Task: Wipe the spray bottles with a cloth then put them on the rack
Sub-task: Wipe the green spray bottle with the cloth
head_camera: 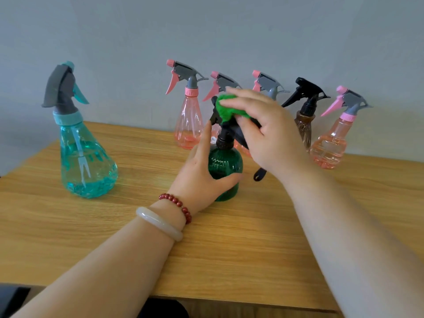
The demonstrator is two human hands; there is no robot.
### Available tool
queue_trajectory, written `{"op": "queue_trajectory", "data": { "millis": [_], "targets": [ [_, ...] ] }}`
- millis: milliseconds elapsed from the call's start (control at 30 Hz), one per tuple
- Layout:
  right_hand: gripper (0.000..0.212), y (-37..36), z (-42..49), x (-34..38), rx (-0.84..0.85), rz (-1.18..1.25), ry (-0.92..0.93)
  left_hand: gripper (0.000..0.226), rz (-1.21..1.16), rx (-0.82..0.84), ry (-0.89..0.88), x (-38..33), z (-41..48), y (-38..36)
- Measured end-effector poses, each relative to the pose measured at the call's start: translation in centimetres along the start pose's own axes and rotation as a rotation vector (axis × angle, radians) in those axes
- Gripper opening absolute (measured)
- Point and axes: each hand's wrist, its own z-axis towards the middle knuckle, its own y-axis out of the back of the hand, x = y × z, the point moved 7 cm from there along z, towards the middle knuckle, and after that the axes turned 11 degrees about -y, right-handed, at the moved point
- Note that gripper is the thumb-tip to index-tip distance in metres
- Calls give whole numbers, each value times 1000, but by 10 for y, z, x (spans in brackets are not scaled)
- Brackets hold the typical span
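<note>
A dark green spray bottle [226, 165] with a black trigger head stands on the wooden table [91, 237] at the centre. My left hand [202, 177] grips its round body from the left, thumb wrapped across the front. My right hand [263, 131] presses a green cloth [226, 109] onto the black spray head, fingers lying over the cloth. A teal bottle [85, 157] stands apart at the left. Along the wall stand several pink bottles, such as the first pink bottle [189, 120] and the right pink bottle [332, 143], plus a brown bottle [304, 125] with a black head.
A grey wall runs behind the table. A small black object [259, 174] lies on the tabletop just right of the green bottle, under my right wrist. The table's front edge runs along the bottom, with dark shapes below it. No rack is in view.
</note>
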Motion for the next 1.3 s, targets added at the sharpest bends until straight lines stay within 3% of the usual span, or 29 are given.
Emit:
{"op": "queue_trajectory", "data": {
  "millis": [133,300,567,800,967,1100,1233,1300],
  "targets": [
    [41,-10,20,-10,165,35,-95,119,-18,34,11,1,0,-1],
    [44,-8,-10,-8,164,86,-47,116,-25,51,16,3,1,-2],
    [38,-23,24,-6,188,136,-284,118,-59,47,20,4,1,2],
    [37,-15,-11,-9,211,242,-212,117,-29,39,13,3,1,2],
    [36,-16,-16,-5,259,209,-220,114,-33,43,10,5,2,2],
    [41,-23,1,-2,286,134,-329,113,-49,28,17,7,2,3],
    [43,-28,2,-10,197,357,-500,114,-44,30,8,7,2,4],
    [41,-34,-7,-20,245,624,-589,116,-45,30,9,7,2,4]
  ]
}}
